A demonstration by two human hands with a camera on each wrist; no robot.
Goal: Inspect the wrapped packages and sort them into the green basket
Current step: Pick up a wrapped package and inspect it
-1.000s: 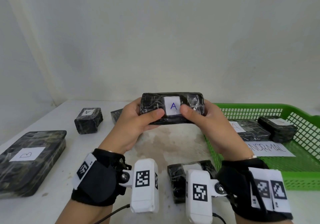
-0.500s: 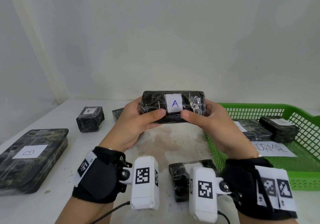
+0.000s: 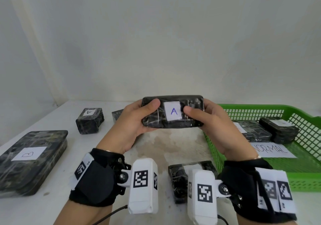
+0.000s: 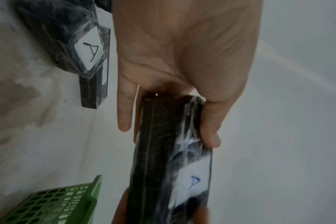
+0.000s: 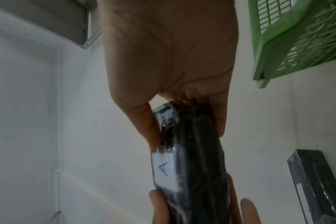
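A black wrapped package (image 3: 172, 111) with a white label marked A is held up above the table's middle, label facing me. My left hand (image 3: 137, 120) grips its left end, thumb on the front; my right hand (image 3: 206, 120) grips its right end the same way. The left wrist view shows the package (image 4: 171, 151) edge-on between thumb and fingers; so does the right wrist view, package (image 5: 192, 151). The green basket (image 3: 260, 108) stands at the right and holds two wrapped packages (image 3: 253, 132) (image 3: 279, 131) and a paper sheet (image 3: 274, 150) reading NORMAL.
On the white table lie a large flat package marked B (image 3: 29, 158) at the left, a small block marked A (image 3: 90, 120) behind it, a package (image 3: 118, 115) partly hidden by my left hand, and another (image 3: 180, 176) near the front between my wrists.
Both hands tilted the held package so its labelled face turned more toward me; the left thumb slid up onto the front. The package stays at about the same place.
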